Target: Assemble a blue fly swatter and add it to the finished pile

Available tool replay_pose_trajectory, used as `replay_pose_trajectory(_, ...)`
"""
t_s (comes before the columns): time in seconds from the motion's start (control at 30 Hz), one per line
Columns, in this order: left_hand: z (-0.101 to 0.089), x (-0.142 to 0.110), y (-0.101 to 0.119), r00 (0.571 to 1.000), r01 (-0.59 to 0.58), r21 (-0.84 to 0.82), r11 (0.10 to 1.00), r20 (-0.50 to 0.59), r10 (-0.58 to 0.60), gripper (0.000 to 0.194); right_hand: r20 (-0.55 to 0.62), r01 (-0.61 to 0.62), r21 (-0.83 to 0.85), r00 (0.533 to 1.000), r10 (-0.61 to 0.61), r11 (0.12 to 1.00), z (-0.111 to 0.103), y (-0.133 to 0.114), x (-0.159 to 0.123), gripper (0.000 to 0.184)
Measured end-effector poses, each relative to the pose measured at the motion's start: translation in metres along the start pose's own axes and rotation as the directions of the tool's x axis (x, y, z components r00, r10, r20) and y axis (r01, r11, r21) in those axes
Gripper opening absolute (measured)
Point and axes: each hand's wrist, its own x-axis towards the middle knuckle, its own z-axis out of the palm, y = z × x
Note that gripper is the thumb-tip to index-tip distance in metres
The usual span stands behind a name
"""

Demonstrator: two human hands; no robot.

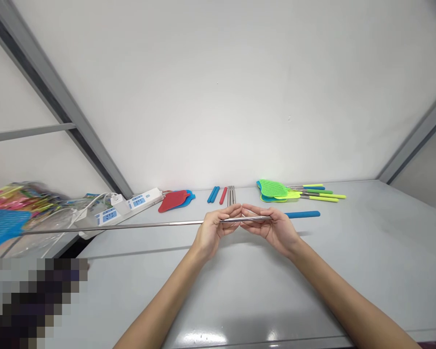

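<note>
Left hand (211,231) and right hand (278,231) pinch the swatter rod (160,225), between head (5,229) (far left) and nearby handle (303,214)

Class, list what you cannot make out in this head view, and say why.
- Held swatter's head: head view, far end cut off by the left edge.
- Swatter handle: head view, its join with the shaft hidden by the right hand.
- Metal rods: head view, near ends hidden behind the left hand.
- Dark shape: head view, pixelated.
</note>
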Motion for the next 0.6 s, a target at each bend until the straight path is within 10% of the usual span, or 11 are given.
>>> replay_pose_trajectory(0.6, -0.0025, 0.0005, 0.0093, 0.993, -0.109, 0.117, 0.987, -0.037, 0.114, 0.035, -0.075, 0.091, 0.107, 0.994, -0.083, 0.99, 0.0006, -0.0056, -0.0024, 0.042)
